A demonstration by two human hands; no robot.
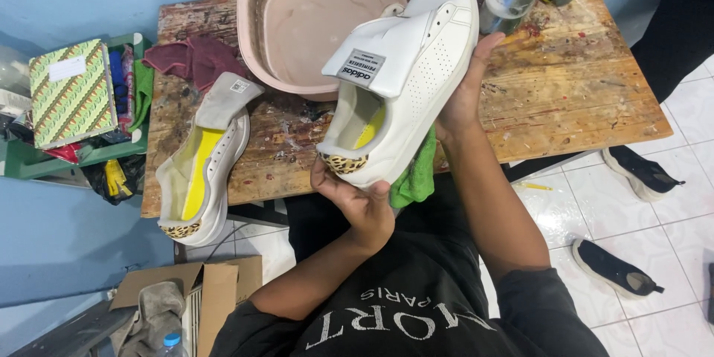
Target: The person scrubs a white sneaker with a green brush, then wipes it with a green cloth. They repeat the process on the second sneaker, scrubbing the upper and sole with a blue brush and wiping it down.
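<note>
White shoe [416, 67] (leopard-print heel), green cloth [416, 175], pink basin [327, 22].

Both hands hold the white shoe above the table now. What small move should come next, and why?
Probably wipe its side with the green cloth pinned under the right hand. The left hand already steadies the heel of the white shoe, and its side faces up.

Grey tongue label [361, 67], held shoe [405, 74]

bright, even daylight, soft shadows, sharp focus, slight wide-angle bend at edges
</note>
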